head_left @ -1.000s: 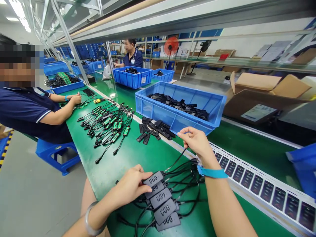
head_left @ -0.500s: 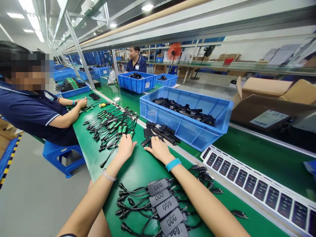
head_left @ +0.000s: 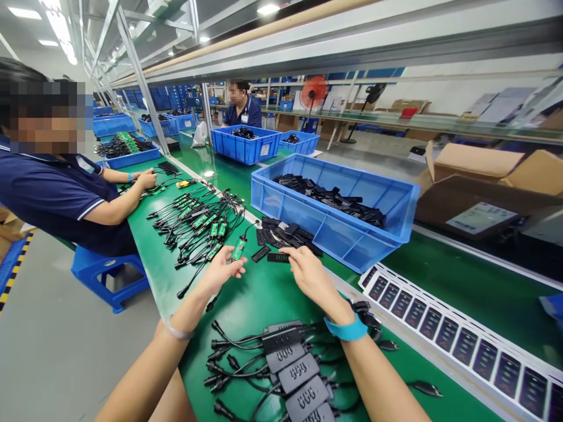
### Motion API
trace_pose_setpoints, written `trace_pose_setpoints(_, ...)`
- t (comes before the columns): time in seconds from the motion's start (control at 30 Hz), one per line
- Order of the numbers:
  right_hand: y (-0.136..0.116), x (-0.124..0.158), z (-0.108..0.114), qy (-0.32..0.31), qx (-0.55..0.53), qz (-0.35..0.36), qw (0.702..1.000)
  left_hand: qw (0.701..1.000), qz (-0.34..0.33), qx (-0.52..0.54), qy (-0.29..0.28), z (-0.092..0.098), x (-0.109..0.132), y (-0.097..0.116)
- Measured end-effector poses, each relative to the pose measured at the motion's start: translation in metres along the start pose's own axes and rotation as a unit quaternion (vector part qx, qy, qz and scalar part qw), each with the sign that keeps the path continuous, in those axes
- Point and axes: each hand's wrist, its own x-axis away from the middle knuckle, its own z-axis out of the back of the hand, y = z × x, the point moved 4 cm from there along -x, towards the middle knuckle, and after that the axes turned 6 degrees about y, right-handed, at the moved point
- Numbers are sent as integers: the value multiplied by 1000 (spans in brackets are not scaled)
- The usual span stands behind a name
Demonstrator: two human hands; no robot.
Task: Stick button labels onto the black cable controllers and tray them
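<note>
Between the fingers of my left hand (head_left: pixel 222 269) is a green circuit board (head_left: pixel 238 249) with black cables at its ends. My right hand (head_left: pixel 310 275) pinches one end of a black plastic casing (head_left: pixel 278 257), held level just above the table. Another black casing (head_left: pixel 261 254) lies flat beside it, close to a loose pile of casings (head_left: pixel 285 233). Left of my hands spreads a heap of wired green boards (head_left: pixel 193 220). Nearer to me, several black boxes with cables (head_left: pixel 299 372) lie overlapped in a row.
A large blue bin (head_left: pixel 334 234) full of black parts stands behind the pile. A sheet of dark labels (head_left: pixel 444 331) runs along the right. One co-worker (head_left: pixel 57 193) sits at the left handling boards; another person (head_left: pixel 243 111) sits farther back. An open carton (head_left: pixel 479 193) is at right.
My left hand has drawn a wired board out of the heap. The right hand has come back from the pile with a casing. Both hands have moved slightly towards me.
</note>
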Motion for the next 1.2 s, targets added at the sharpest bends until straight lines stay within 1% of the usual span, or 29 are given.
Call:
trace_pose_setpoints(0.03, -3, 2, 7, 24, -85, 12, 996, 999, 0, 37, -12, -1, 9, 4)
trace_pose_setpoints(0.07, -6, 3, 13, 48, -177, 18, 983, 996, 3, 80, -30, -4, 18, 8)
trace_pose_setpoints(0.13, -11, 7, 21, 76, -329, 5, 941, 980, 15, 182, -74, -11, 33, 15)
trace_pose_setpoints(0.2, -18, 10, 23, 80, -409, -18, 909, 954, 32, 275, -114, -19, 46, 21)
trace_pose_setpoints(0.23, -21, 11, 23, 77, -424, -25, 902, 944, 40, 301, -128, -22, 51, 23)
trace_pose_setpoints(0.33, -29, 13, 21, 62, -432, -35, 899, 939, 48, 307, -146, -31, 63, 28)
trace_pose_setpoints(0.43, -32, 13, 19, 49, -438, -32, 897, 945, 31, 285, -160, -36, 71, 31)
trace_pose_setpoints(0.63, -31, 14, 26, 82, -405, -3, 911, 950, 17, 261, -171, -38, 79, 35)
trace_pose_setpoints(0.77, -33, 15, 29, 89, -393, 8, 915, 953, -4, 257, -161, -38, 81, 40)
trace_pose_setpoints(0.9, -32, 14, 28, 90, -414, -14, 906, 962, -21, 232, -145, -38, 84, 43)
trace_pose_setpoints(1.03, -31, 15, 28, 88, -443, -34, 892, 964, -22, 227, -139, -37, 86, 43)
trace_pose_setpoints(1.2, -30, 16, 27, 85, -449, -35, 889, 965, -22, 219, -144, -38, 88, 43)
